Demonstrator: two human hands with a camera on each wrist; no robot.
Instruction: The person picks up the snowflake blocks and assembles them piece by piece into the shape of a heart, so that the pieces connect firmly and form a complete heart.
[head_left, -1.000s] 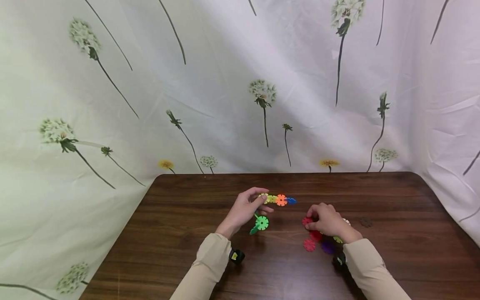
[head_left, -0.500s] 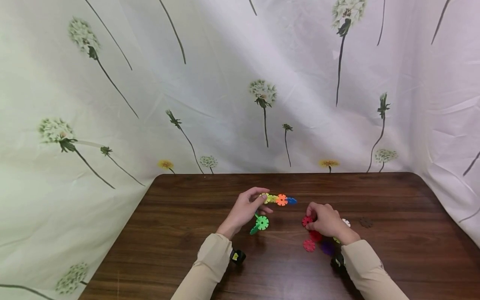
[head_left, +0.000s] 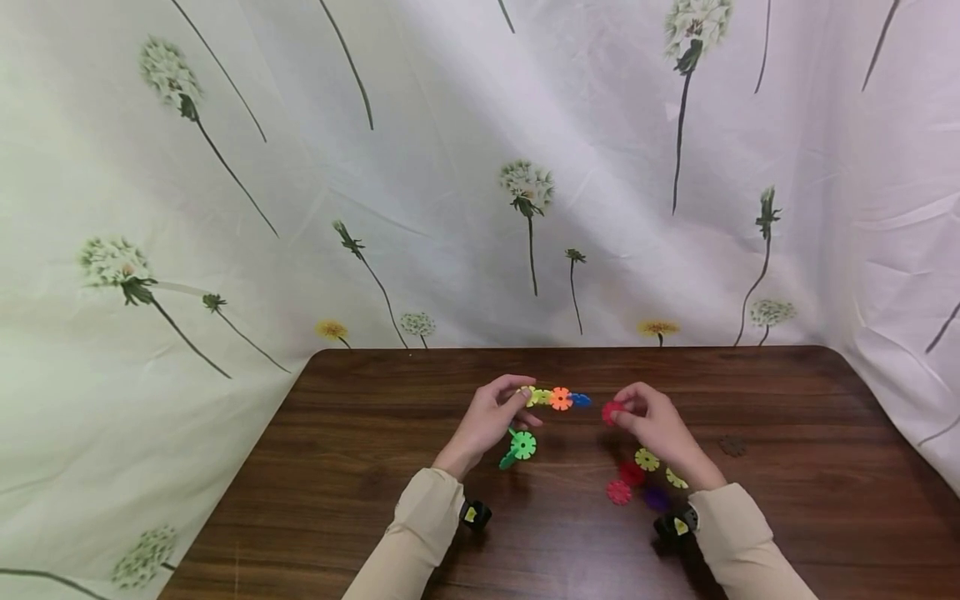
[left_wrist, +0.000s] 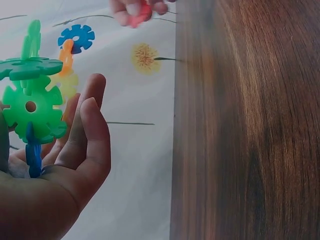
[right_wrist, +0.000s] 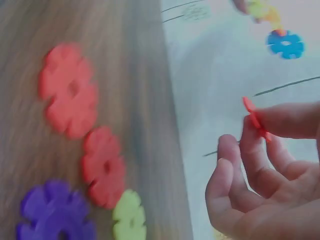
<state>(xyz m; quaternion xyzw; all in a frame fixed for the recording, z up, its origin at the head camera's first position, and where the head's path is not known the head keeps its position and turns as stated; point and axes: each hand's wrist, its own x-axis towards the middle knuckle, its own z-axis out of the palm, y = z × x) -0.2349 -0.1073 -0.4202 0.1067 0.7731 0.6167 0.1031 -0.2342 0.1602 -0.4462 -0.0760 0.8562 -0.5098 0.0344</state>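
My left hand [head_left: 489, 418] holds a chain of notched plastic snowflake discs joined edge to edge. Yellow pieces lie at its fingertips, followed by an orange disc [head_left: 560, 398] and a blue disc [head_left: 581, 400] at the right end. Green discs [head_left: 522, 445] hang below that hand, and another blue one [left_wrist: 34, 159] shows near the palm in the left wrist view. My right hand [head_left: 660, 425] pinches a red disc [head_left: 611, 412] between thumb and fingers, raised above the table and a short gap right of the chain's blue end.
On the brown table [head_left: 337, 467], loose discs lie below my right hand: red ones [head_left: 618, 492], a purple one [head_left: 657, 498] and yellow ones [head_left: 647, 459]. A brown disc [head_left: 732, 445] lies farther right. Behind the table hangs a flower-printed cloth [head_left: 450, 208].
My right hand has picked up the red disc from beside the loose pieces and moved up and away from me, uncovering a yellow disc. My left hand has barely moved.
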